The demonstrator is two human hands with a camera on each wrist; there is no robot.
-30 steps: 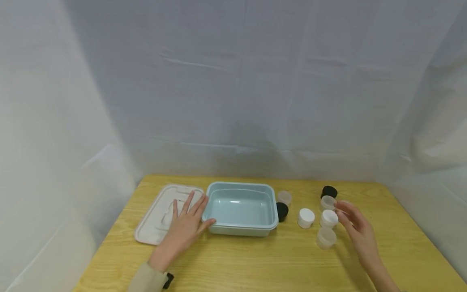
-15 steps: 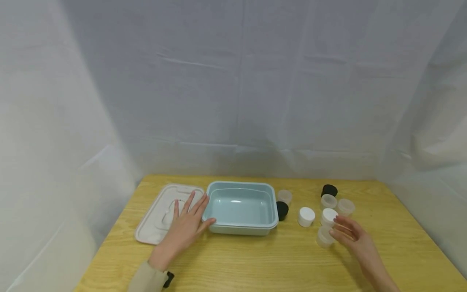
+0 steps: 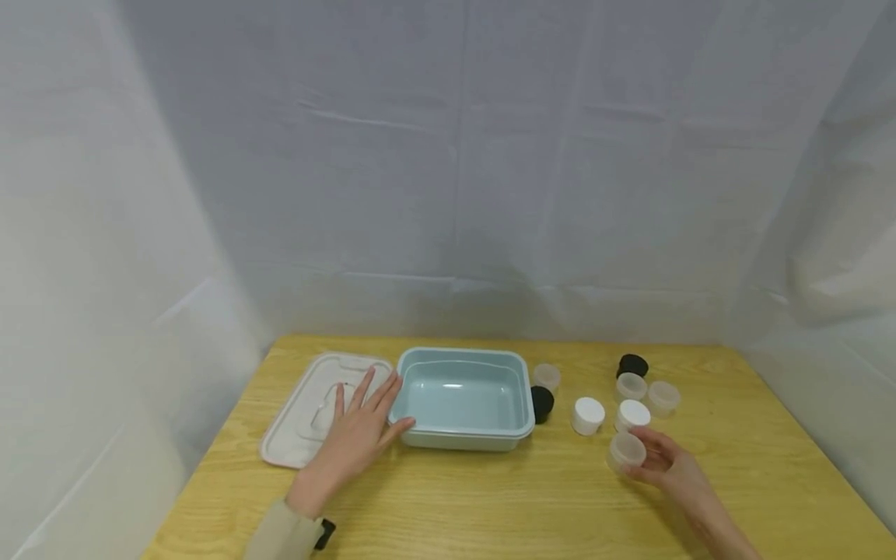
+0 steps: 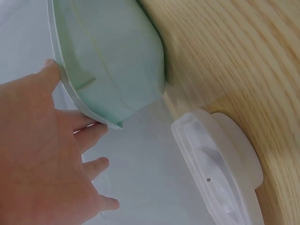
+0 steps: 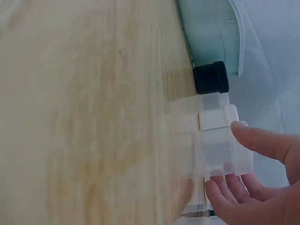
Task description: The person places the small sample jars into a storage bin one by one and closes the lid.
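Two bare hands, no gloves or rings. Beige sleeve behind the left grip, with a black strap at its cuff. Bare forearm behind the right grip.

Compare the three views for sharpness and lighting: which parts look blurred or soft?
Head view: evenly lit, sharp, soft shadows under the tub. Left wrist view: left hand close and soft-edged, lid fairly crisp. Right wrist view: wood grain smeared, translucent jar hazy at the right hand.

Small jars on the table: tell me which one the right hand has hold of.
The right hand grips the translucent jar nearest the table's front edge, just in front of a white-lidded jar; the other jars stand untouched.
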